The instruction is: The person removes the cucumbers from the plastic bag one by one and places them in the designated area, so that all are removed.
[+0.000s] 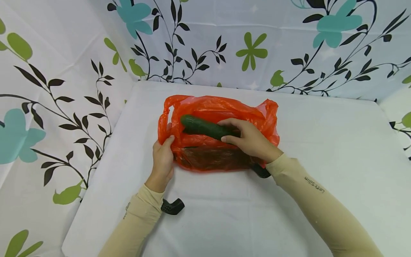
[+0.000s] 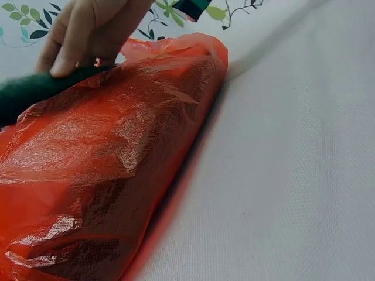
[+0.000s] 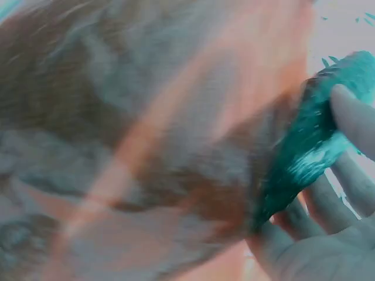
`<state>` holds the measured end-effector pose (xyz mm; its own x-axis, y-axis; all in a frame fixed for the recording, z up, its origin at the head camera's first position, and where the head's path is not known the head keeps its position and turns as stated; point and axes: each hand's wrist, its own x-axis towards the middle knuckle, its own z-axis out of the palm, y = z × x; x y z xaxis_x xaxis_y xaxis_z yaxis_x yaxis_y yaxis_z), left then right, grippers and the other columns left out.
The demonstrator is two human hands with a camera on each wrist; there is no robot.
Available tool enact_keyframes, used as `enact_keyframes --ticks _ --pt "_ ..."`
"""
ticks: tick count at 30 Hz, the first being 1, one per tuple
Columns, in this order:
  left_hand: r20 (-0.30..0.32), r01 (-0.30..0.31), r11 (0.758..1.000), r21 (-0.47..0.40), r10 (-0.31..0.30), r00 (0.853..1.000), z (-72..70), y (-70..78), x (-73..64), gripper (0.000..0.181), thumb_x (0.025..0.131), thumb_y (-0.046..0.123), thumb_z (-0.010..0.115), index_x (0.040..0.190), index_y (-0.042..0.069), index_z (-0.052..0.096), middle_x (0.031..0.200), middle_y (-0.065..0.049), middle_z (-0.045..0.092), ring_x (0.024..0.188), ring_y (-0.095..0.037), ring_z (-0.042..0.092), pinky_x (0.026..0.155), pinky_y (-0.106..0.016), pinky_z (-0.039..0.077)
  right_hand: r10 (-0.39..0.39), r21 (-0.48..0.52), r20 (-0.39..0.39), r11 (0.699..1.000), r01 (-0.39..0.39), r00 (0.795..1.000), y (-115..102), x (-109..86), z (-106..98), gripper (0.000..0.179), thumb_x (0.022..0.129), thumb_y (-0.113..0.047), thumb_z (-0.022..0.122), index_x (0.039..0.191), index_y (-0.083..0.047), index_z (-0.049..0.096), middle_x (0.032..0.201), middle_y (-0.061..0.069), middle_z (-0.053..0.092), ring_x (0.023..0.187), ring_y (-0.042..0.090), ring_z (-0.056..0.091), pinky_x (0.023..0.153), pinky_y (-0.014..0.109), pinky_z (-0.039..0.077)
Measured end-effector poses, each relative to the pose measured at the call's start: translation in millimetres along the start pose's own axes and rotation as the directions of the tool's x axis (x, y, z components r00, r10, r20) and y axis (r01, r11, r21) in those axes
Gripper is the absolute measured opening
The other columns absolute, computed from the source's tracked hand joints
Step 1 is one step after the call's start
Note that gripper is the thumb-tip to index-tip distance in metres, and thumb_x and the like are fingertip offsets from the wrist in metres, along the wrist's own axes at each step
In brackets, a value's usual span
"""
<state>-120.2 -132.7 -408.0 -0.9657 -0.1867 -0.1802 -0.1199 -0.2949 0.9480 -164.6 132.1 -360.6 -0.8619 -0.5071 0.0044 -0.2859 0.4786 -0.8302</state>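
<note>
A dark green cucumber (image 1: 202,127) lies at a slant over the mouth of a red plastic bag (image 1: 221,104). My right hand (image 1: 248,138) grips its right end, thumb on the near side and fingers over the far side. At the bag's left edge, my left hand (image 1: 162,160) pinches the plastic beside a handle loop. Dark contents show through the bag's near side, their kind hidden by the film. In the right wrist view the cucumber (image 3: 310,137) sits between thumb and fingers, next to the blurred bag (image 3: 146,175).
The bag rests on a white-covered table (image 1: 321,142). A black wrist-worn device (image 1: 172,206) shows by the left forearm, another (image 1: 260,171) under the right wrist. Behind the table's far edge hangs a white cloth (image 1: 224,21) printed with leaves and flowers.
</note>
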Motion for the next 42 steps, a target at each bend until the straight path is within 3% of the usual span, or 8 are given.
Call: enact_keyframes --ticks 7,11,17,22,27,34,38,42 --pt "0.006 -0.006 1.0 0.003 0.006 1.0 -0.7 0.2 -0.2 0.05 0.105 0.015 0.044 0.155 0.011 0.041 0.145 -0.005 0.05 0.13 -0.018 0.047 0.111 -0.03 0.036 -0.086 0.258 -0.1 0.96 0.109 0.991 -19.1 -2.8 -9.0 0.048 0.094 -0.011 0.072 0.14 -0.006 0.057 0.133 0.005 0.061 0.119 0.02 0.06 0.1 0.036 0.05" --pt "-0.016 0.013 1.0 0.014 -0.013 1.0 0.1 0.3 1.1 0.049 0.103 0.013 0.049 0.151 0.006 0.043 0.141 -0.008 0.053 0.125 -0.019 0.05 0.109 -0.031 0.039 -0.106 0.393 -0.148 0.906 0.157 0.983 -28.3 -5.1 -15.6 0.047 0.095 -0.007 0.069 0.141 -0.007 0.057 0.135 0.008 0.061 0.121 0.025 0.06 0.096 0.037 0.053" --pt "-0.04 0.047 0.998 0.045 -0.045 0.998 1.3 0.0 1.8 0.046 0.099 0.008 0.053 0.143 -0.002 0.045 0.134 -0.012 0.054 0.117 -0.021 0.052 0.105 -0.032 0.041 -0.103 0.672 -0.195 0.71 0.209 0.975 -35.8 -11.3 -27.5 0.044 0.098 0.001 0.06 0.142 -0.002 0.054 0.133 0.019 0.058 0.119 0.033 0.057 0.096 0.038 0.053" --pt "-0.024 0.036 0.999 0.035 -0.035 0.999 -0.5 -0.1 1.4 0.051 0.099 0.006 0.051 0.149 0.003 0.042 0.14 -0.008 0.052 0.123 -0.02 0.05 0.108 -0.031 0.039 -0.093 0.801 -0.251 0.539 0.261 0.963 -39.0 -16.1 -35.5 0.042 0.1 0.002 0.055 0.142 0.0 0.052 0.128 0.016 0.062 0.115 0.03 0.059 0.095 0.043 0.054" --pt "-0.026 0.034 0.999 0.027 -0.034 0.999 -0.5 -0.4 0.8 0.05 0.099 0.006 0.051 0.148 0.001 0.042 0.14 -0.01 0.051 0.124 -0.021 0.05 0.108 -0.032 0.04 -0.093 0.904 -0.256 0.331 0.272 0.962 -42.5 -22.0 -48.6 0.043 0.101 0.001 0.054 0.144 0.002 0.048 0.129 0.017 0.061 0.121 0.033 0.055 0.102 0.045 0.048" --pt "-0.039 0.018 0.999 0.038 -0.017 0.999 -1.7 -1.7 0.2 0.051 0.098 0.002 0.048 0.149 -0.001 0.042 0.142 -0.01 0.051 0.125 -0.021 0.05 0.109 -0.033 0.039 -0.112 0.918 -0.339 0.177 0.354 0.934 -47.4 -32.6 -67.1 0.045 0.098 -0.003 0.062 0.142 0.002 0.049 0.13 0.019 0.056 0.122 0.035 0.052 0.108 0.051 0.042" --pt "-0.03 0.003 0.999 0.048 -0.002 1.0 -2.2 -3.4 1.7 0.05 0.097 -0.001 0.047 0.147 -0.003 0.043 0.14 -0.011 0.051 0.123 -0.022 0.05 0.109 -0.033 0.04 -0.105 0.912 -0.4 0.055 0.407 0.91 -46.0 -40.3 -79.2 0.041 0.097 0.001 0.061 0.137 0.004 0.052 0.128 0.022 0.055 0.12 0.036 0.052 0.113 0.055 0.034" --pt "-0.017 0.005 0.998 0.062 -0.004 1.0 -2.3 -4.4 2.6 0.048 0.098 -0.002 0.045 0.146 -0.004 0.043 0.138 -0.012 0.051 0.121 -0.022 0.05 0.108 -0.034 0.04 -0.074 0.887 -0.462 -0.017 0.462 0.884 -41.3 -50.9 -93.8 0.042 0.095 0.004 0.062 0.136 0.005 0.052 0.127 0.024 0.055 0.119 0.036 0.053 0.115 0.055 0.03"
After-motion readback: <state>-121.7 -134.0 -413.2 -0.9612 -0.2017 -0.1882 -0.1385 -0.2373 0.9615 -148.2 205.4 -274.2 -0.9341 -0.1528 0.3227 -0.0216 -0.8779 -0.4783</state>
